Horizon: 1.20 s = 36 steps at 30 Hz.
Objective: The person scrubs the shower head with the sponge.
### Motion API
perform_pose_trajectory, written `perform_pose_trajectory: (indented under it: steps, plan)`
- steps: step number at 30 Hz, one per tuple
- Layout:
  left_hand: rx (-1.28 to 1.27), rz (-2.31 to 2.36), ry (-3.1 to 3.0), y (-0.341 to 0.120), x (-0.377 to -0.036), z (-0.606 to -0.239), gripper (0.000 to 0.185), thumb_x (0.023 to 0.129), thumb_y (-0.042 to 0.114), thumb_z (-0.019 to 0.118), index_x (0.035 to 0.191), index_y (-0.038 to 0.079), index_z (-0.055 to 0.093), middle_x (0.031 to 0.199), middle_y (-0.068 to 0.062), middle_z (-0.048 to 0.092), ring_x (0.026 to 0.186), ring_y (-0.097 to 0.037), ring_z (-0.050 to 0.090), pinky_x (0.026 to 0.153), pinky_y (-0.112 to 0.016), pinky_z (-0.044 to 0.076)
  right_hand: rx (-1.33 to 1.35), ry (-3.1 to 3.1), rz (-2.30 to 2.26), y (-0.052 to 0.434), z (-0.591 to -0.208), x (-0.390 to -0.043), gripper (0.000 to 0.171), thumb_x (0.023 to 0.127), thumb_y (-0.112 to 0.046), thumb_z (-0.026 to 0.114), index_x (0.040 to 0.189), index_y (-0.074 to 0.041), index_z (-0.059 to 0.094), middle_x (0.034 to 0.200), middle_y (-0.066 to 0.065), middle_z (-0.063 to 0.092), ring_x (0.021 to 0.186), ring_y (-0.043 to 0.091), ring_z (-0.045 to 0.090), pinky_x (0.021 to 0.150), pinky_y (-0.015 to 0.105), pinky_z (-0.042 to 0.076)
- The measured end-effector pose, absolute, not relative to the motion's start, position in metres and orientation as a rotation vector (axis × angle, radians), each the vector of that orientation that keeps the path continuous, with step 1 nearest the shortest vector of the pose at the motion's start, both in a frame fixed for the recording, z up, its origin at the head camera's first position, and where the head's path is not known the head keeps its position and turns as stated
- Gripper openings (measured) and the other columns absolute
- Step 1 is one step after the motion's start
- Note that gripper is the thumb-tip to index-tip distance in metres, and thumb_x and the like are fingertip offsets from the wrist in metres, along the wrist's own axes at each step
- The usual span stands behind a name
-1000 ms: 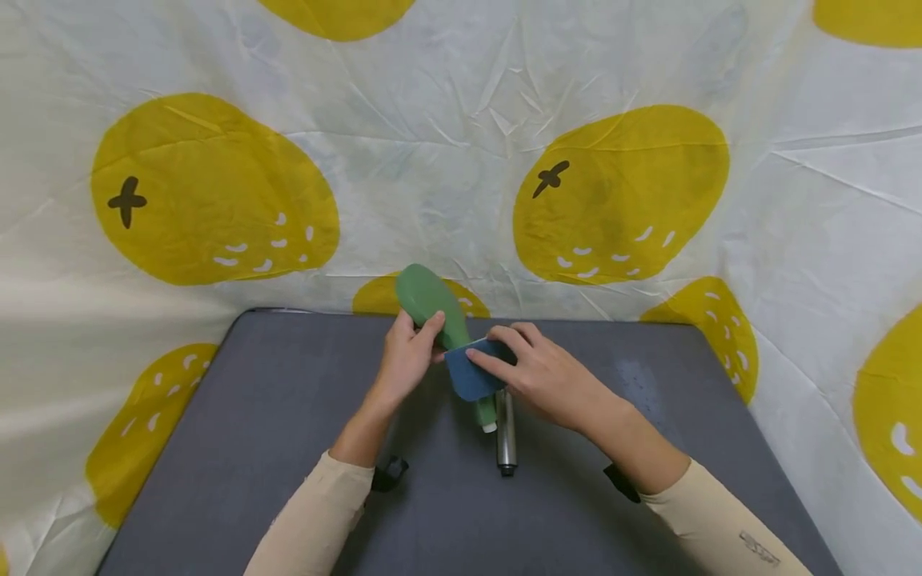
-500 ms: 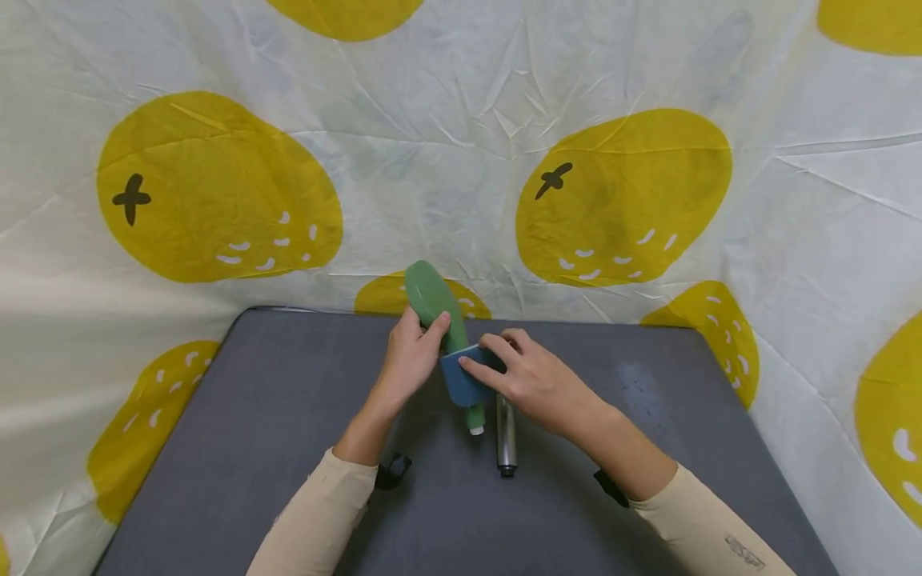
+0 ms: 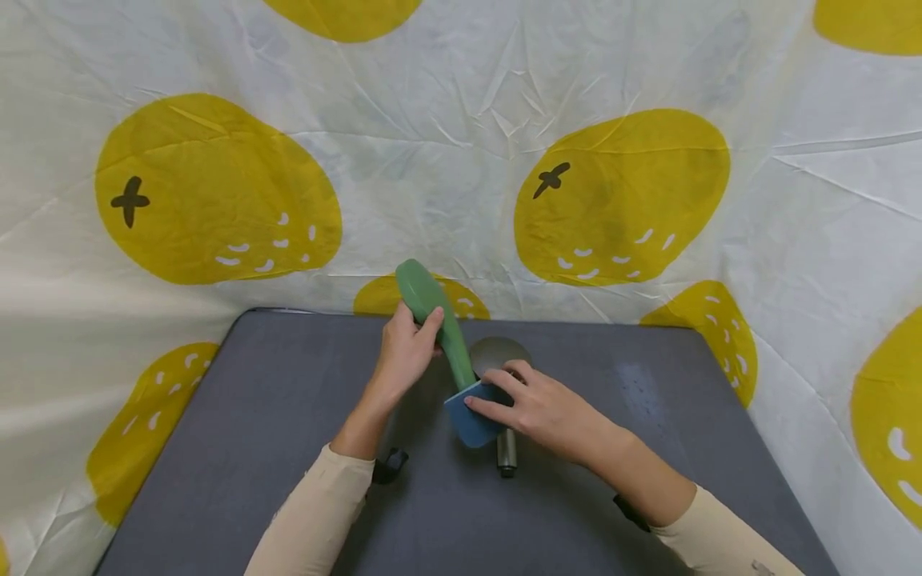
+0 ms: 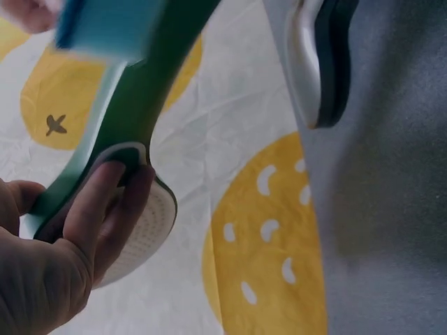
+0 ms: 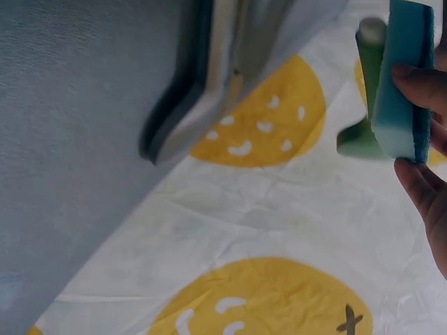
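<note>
A green handheld shower head [image 3: 425, 294] is held up over the table, tilted, its handle pointing down toward me. My left hand [image 3: 407, 346] grips it near the head; the left wrist view shows fingers curled around its neck beside the white perforated spray face [image 4: 143, 234]. A blue sponge [image 3: 471, 422] is pinched between the thumb and fingers of my right hand [image 3: 540, 408]. The sponge overlaps the handle's lower end in the head view and hides it. In the right wrist view the white handle tip [image 5: 373, 29] shows beside the sponge.
Beneath my hands a silver handheld shower head [image 3: 507, 460] lies on the dark grey table [image 3: 302, 384], partly covered by my right hand. White cloth [image 3: 425, 192] with yellow fruit prints hangs behind the table and along its sides.
The sponge and my right hand first shift slightly left, then slide down along the green handle to its lower end. My left hand keeps its grip, with the shower head tilting slightly.
</note>
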State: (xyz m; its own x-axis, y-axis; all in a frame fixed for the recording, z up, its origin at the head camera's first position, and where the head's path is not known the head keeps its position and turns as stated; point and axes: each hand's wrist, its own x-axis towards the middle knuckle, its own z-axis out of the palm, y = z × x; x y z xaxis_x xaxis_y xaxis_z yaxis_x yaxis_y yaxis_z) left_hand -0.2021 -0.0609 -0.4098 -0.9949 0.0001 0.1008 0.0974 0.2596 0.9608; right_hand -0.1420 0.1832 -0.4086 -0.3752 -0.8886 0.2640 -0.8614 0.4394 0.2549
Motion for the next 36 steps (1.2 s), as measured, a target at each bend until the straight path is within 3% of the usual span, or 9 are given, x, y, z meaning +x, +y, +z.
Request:
perform_pose_trajectory:
  steps: [16,25,36]
  plan:
    - [-0.119,-1.908,-2.441,-0.065,-0.197,-0.414,0.04,0.103,0.033,0.065,0.133,0.009,0.059,0.111,-0.018,0.072,0.074,-0.024,0.076,0.066,-0.037,0.064,1.313,-2.318,-0.024,0.174,-0.384,-0.176,0.065,0.084,-0.007,0.084,0.144,-0.021,0.062,0.138,0.018,0.053,0.118,0.036,0.054,0.088,0.042,0.06]
    - [-0.14,-1.946,-2.341,-0.067,-0.197,-0.418,0.044,0.098,0.034,0.072,0.134,0.011,0.062,0.116,-0.018,0.068,0.084,-0.029,0.076,0.065,-0.036,0.065,1.348,-2.319,0.02,0.178,-0.395,-0.168,0.07,0.08,-0.007,0.088,0.144,-0.023,0.062,0.135,0.016,0.055,0.116,0.036,0.055,0.084,0.04,0.061]
    - [-0.111,-1.995,-2.313,-0.067,-0.203,-0.42,0.044,0.101,0.032,0.069,0.136,0.009,0.059,0.114,-0.02,0.066,0.082,-0.032,0.077,0.066,-0.037,0.065,1.556,-2.276,-0.167,0.182,-0.412,-0.142,0.068,0.08,-0.006,0.089,0.141,-0.025,0.064,0.134,0.013,0.056,0.109,0.03,0.056,0.084,0.034,0.058]
